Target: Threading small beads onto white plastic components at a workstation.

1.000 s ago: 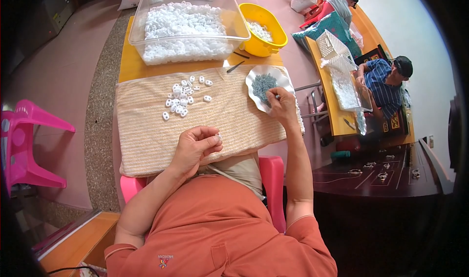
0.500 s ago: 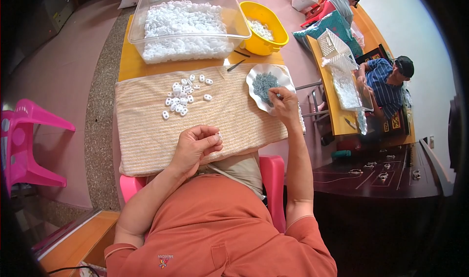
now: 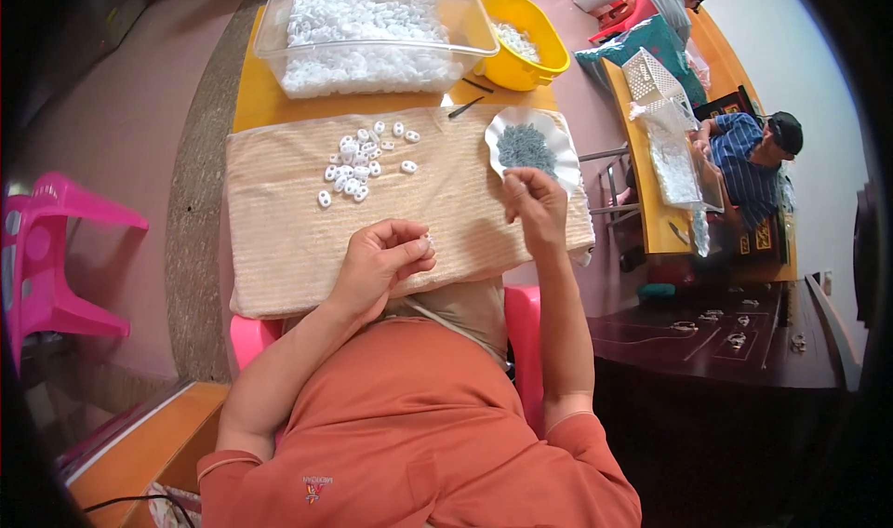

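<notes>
My left hand [image 3: 379, 260] is closed in a pinch above the near part of the striped towel [image 3: 279, 249], with a small white plastic piece [image 3: 429, 239] showing at its fingertips. At the near rim of a white wavy-edged dish [image 3: 563, 156], my right hand [image 3: 538, 210] has thumb and forefinger pressed together; whatever they hold is too small to make out. Many tiny grey-blue pieces [image 3: 526, 148] lie heaped in that dish. Left of it, a loose group of white oval parts with two dark holes [image 3: 352, 167] rests on the towel.
A clear plastic bin [image 3: 372, 70] full of white parts stands at the table's far side, beside a yellow tub [image 3: 558, 67]. Dark slim tools [image 3: 465, 107] lie before them. A pink stool [image 3: 70, 249] is at left. Another person [image 3: 749, 156] works at a table on the right.
My right hand has drawn back from the grey-blue heap to the dish's near rim. My left hand keeps its pinch. The whole view has shifted slightly.
</notes>
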### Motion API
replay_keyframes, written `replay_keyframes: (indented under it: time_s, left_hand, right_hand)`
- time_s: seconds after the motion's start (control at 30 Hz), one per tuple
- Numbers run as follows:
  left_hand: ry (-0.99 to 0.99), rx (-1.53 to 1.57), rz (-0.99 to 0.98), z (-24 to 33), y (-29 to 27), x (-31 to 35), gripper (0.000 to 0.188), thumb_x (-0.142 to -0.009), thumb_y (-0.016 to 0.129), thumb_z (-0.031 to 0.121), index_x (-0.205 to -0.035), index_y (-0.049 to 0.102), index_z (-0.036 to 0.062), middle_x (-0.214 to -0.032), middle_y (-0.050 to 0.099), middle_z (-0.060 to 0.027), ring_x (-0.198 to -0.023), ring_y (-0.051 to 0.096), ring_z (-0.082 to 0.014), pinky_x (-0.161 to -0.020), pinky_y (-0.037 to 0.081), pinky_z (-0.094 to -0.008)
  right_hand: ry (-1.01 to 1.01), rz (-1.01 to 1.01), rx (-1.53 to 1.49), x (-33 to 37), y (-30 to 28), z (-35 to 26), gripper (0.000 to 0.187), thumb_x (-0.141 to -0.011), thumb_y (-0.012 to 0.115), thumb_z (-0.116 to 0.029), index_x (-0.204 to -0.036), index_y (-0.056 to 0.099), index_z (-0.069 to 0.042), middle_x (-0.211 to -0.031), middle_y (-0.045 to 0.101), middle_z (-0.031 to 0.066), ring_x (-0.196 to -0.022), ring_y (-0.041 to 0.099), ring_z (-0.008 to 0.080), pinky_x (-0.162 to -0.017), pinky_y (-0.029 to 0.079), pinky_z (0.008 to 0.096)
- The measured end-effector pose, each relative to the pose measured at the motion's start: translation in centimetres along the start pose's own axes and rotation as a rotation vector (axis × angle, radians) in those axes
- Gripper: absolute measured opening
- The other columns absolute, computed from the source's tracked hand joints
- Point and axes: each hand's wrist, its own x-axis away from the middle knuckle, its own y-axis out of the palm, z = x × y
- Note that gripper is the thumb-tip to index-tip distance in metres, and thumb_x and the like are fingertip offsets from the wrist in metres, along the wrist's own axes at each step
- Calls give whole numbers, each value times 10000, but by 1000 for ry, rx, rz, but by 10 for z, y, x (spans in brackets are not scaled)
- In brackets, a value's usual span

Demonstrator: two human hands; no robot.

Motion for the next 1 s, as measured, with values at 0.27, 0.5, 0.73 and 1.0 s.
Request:
replay_keyframes:
  time_s: [0.27, 0.5, 0.73, 1.0]
  left_hand:
    - [33, 76, 20, 1, -2, -3, 115, -877, 621, 2, -991, 609, -3, -882, 659, -83, -786, 663, -152, -751, 578, -281]
    - [40, 118, 16, 0, -2, -2, 109, -879, 620, 0, -987, 611, -5, -897, 666, -92, -781, 668, -152, -741, 578, -265]
    - [41, 116, 17, -1, -3, -3, 102, -883, 616, 0, -984, 611, -2, -881, 668, -91, -779, 670, -153, -742, 583, -276]
    - [37, 113, 14, -2, -4, -4, 102, -885, 612, 1, -987, 609, -3, -884, 668, -97, -783, 673, -156, -750, 591, -300]
  right_hand:
    - [219, -259, -249, 48, 58, 9, 108, -910, 611, -76, -960, 638, 16, -696, 606, 31, -559, 548, 85, -510, 447, 215]
    - [203, -284, -350, 53, 68, 20, 131, -905, 639, -106, -955, 645, 15, -782, 655, 50, -642, 584, 84, -556, 469, 204]
    - [227, -245, -391, 54, 69, 27, 120, -907, 622, -62, -976, 643, 34, -823, 675, 80, -666, 613, 98, -588, 511, 215]
    - [260, -225, -433, 53, 67, 27, 123, -909, 620, -64, -973, 635, 40, -837, 671, 82, -687, 618, 105, -612, 529, 232]
